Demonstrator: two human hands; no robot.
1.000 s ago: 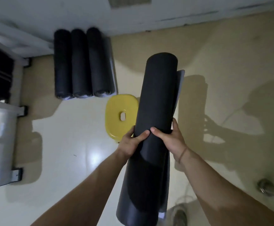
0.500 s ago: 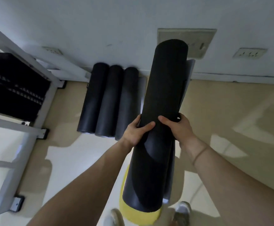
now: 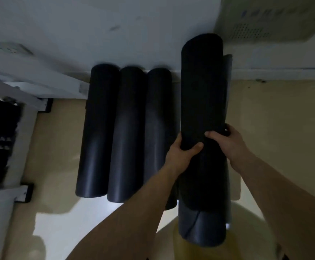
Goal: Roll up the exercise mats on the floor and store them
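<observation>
I hold a rolled black exercise mat [image 3: 202, 94] lengthwise in front of me, pointing at the wall. My left hand [image 3: 181, 154] grips its left side and my right hand [image 3: 230, 145] grips its right side, near the middle of the roll. The loose outer flap shows along the right edge. Three more rolled black mats [image 3: 126, 132] lie side by side on the floor against the wall, directly left of the held one. The held roll hovers just right of the third, partly hiding it.
A white wall [image 3: 115, 34] with a skirting board runs across the top, with a beige perforated box [image 3: 265, 21] at upper right. A white metal rack frame [image 3: 21, 192] with dark contents stands at left. A yellow stool [image 3: 250, 231] lies under the mat's near end. Beige floor stretches to the right.
I have stepped closer to the wall. The held mat has come down and forward beside the three stored rolls, and the yellow stool now sits beneath me.
</observation>
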